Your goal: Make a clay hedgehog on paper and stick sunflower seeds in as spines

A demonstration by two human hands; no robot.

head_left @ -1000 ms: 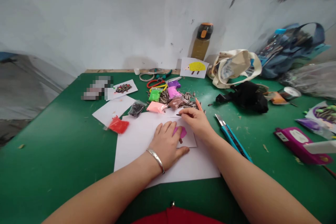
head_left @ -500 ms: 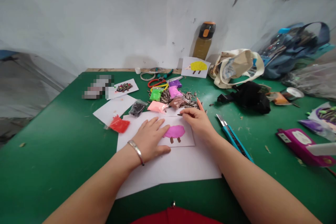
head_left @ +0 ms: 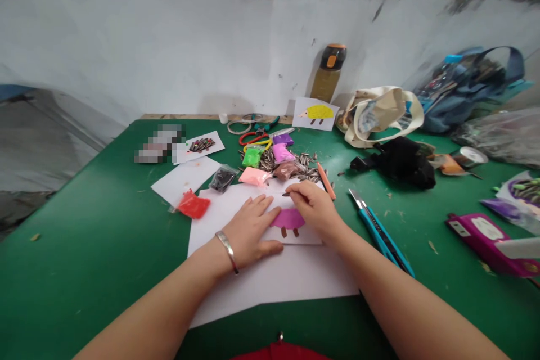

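My left hand [head_left: 250, 229] lies flat with fingers stretched on a small white card [head_left: 304, 236], pinning its left side. On the card is a pink clay hedgehog body [head_left: 288, 217] with two brown legs. My right hand [head_left: 313, 206] is pinched on a dark sunflower seed [head_left: 286, 194] just above the pink body. The card rests on a larger white sheet [head_left: 291, 275] on the green table [head_left: 84, 247].
Behind the hands lie several small clay bags [head_left: 253, 156], a heap of sunflower seeds [head_left: 307, 160], scissors [head_left: 252, 138] and a yellow sample card [head_left: 315, 113]. An orange stick [head_left: 326, 181] and a blue utility knife [head_left: 379, 232] sit right of my wrist. Bags [head_left: 382, 111] and a bottle [head_left: 329, 72] stand at the wall.
My left hand slid left off the pink shape, uncovering it, and stays flat on the card. My right hand, still pinching the seed, came nearer the pink body.
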